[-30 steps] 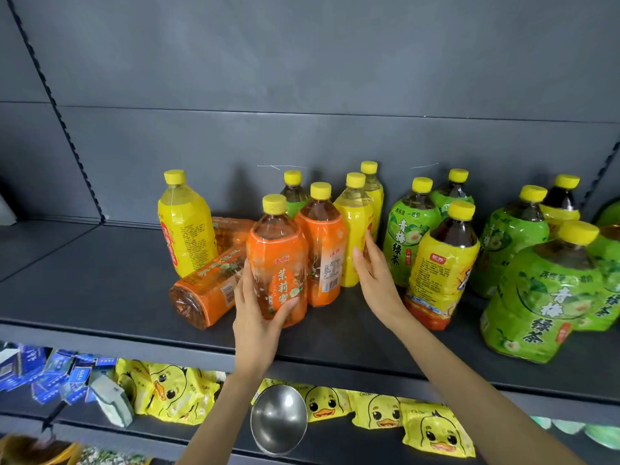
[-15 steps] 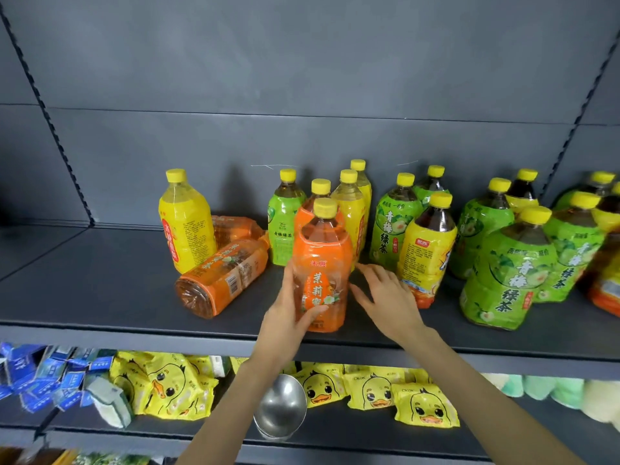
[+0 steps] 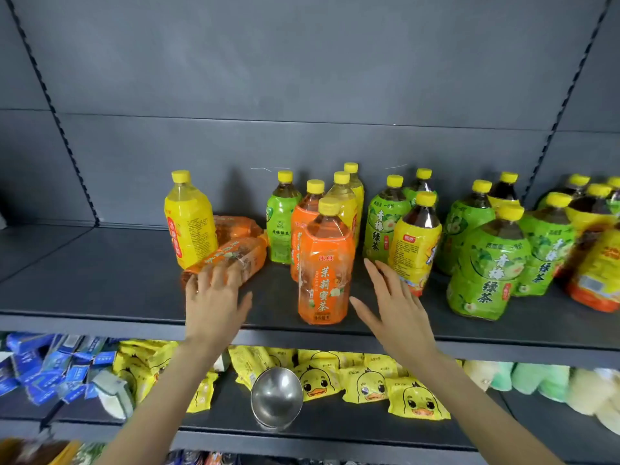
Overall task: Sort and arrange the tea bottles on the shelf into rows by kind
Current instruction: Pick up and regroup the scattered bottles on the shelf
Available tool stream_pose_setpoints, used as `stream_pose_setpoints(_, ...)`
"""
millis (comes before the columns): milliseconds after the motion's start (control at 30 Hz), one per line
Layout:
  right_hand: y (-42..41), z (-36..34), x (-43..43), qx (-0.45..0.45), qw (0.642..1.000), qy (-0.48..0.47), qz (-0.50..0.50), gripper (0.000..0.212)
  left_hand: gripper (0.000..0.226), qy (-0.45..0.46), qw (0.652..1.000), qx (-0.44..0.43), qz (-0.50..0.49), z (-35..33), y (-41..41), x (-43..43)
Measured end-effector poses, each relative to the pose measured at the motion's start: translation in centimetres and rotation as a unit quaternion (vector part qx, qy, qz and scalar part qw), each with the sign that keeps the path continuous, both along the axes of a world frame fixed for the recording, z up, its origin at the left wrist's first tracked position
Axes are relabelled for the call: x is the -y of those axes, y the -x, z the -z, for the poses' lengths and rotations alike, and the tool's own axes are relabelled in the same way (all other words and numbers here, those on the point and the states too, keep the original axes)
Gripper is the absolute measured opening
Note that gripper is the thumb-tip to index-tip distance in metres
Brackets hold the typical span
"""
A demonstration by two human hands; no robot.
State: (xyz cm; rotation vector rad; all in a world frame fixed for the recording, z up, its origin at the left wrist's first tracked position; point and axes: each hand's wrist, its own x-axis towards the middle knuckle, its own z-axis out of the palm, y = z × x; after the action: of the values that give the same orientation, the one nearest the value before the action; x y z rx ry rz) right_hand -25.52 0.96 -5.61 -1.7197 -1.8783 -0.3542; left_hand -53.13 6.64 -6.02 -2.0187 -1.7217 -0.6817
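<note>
The fallen orange bottle (image 3: 235, 258) lies on the shelf (image 3: 100, 280), base front-left, cap back-right. The left hand (image 3: 214, 298), fingers spread and gripping nothing, is at that base; blur hides whether it touches. The right hand (image 3: 394, 305), loose and empty, is farther, beside the upright orange bottle (image 3: 325, 266).

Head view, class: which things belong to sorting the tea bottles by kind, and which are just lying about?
Job: upright orange bottle, lying orange bottles, yellow bottles, green bottles, bottle shelf, left hand, right hand.

Lying about: duck packets, metal bowl, blue packets.
</note>
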Motion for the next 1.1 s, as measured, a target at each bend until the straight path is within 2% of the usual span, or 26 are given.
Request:
stream_pose_setpoints(100, 2.0, -2.3, -0.5, -0.084, 0.994, 0.020, -0.069, 0.079, 0.059, 0.064, 0.996, -0.031, -0.046, -1.5, 1.8, -1.5)
stream_pose_setpoints(233, 4.4, -3.9, -1.6, -0.115, 0.987, -0.021, -0.112, 0.082, 0.062, 0.150, 0.982, -0.069, -0.087, -2.7, 2.0, -3.4)
stream_pose_setpoints(500, 8.3, -2.2, -3.8, -0.150, 0.987, -0.058, -0.016, 0.100, 0.053, 0.240, 0.967, -0.080, -0.038, -3.4, 1.9, -7.8)
stream_pose_setpoints(733, 11.1, -1.2, -4.5, -0.193, 0.973, -0.102, 0.072, 0.093, 0.062, 0.277, 0.959, -0.051, 0.021, -3.3, 2.8, -11.2)
stream_pose_setpoints(933, 12.4, -1.1, -4.9, -0.191, 0.968, -0.112, 0.116, 0.094, 0.073, 0.329, 0.944, 0.014, 0.038, -3.7, 2.9, -13.3)
stream_pose_setpoints(1100, 12.5, -0.8, -5.7, -0.191, 0.965, -0.119, 0.133, 0.096, 0.077, 0.317, 0.945, 0.066, 0.047, -3.2, 3.3, -13.9)
